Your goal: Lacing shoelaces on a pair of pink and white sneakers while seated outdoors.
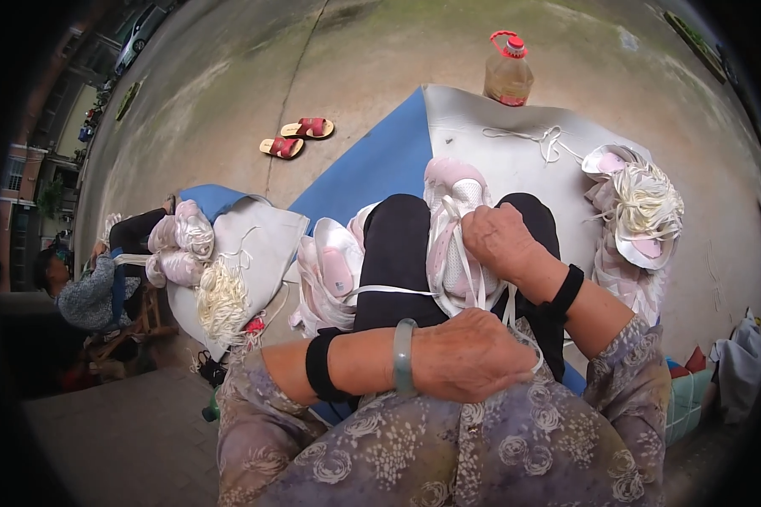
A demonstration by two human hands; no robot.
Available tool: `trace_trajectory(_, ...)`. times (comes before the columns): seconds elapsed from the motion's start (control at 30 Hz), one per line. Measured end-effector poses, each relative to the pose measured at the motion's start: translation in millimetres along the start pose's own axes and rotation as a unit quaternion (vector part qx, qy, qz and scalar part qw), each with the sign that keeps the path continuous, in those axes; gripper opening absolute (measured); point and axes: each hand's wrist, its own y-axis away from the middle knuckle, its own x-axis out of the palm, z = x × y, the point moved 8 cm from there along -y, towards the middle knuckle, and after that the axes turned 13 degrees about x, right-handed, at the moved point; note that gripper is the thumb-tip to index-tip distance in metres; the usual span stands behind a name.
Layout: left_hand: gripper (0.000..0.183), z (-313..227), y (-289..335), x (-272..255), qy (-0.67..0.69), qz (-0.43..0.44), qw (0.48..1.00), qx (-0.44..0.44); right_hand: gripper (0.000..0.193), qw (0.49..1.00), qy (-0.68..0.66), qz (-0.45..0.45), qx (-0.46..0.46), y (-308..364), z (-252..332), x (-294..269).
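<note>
A white-and-pink shoe sits between the person's knees, its long axis running near to far. The right hand is nearer to it, touching the shoe's right side, so the shoe lies just left of those fingers; they curl inward, but their tips are hidden and I cannot tell what they pinch. The left hand is at the near end, closed in a fist with a white lace at its right edge, apparently gripped; the shoe lies beyond it. Other shoes rest left of the knees, and a lace bundle lies far right.
</note>
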Motion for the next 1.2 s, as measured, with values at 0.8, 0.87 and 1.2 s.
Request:
trace_trajectory(0.8,0.018,0.2,-0.9,-3.5,0.026,-0.040,0.999,-0.022,0.009,0.561,-0.745,0.000,0.362,32.6,-85.7,79.3)
trace_trajectory(0.87,0.019,1.5,1.5,-2.2,0.033,-0.045,0.998,-0.017,0.010,0.553,-0.754,0.013,0.353,32.4,-84.1,72.3)
trace_trajectory(1.2,0.014,2.4,-5.6,-2.6,0.041,-0.017,0.998,-0.043,0.048,0.903,-0.362,0.041,0.226,-30.5,-70.1,27.5)
